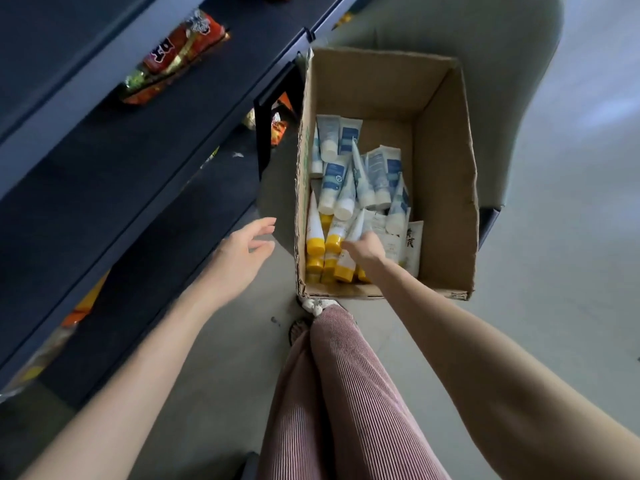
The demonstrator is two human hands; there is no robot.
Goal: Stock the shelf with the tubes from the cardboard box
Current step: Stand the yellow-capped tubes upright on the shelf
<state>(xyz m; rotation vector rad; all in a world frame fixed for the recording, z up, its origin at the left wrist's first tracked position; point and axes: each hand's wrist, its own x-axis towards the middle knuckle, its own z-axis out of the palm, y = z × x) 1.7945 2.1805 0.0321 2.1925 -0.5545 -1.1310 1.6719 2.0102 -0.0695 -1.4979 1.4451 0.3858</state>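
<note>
The right hand [365, 251] reaches down into the cardboard box [446, 188], arm stretched out. Its fingers sit among the yellow-capped tubes [314, 230]. I cannot tell if they grip one. The left hand [242, 251] hangs beside the box, fingers loose and spread, holding nothing. The shelf [104, 188] is left of those fingers.

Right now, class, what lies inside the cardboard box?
Blue-and-white tubes farther back, yellow-capped tubes nearer, with the right hand among them. Anything beneath the pile is covered.
</note>
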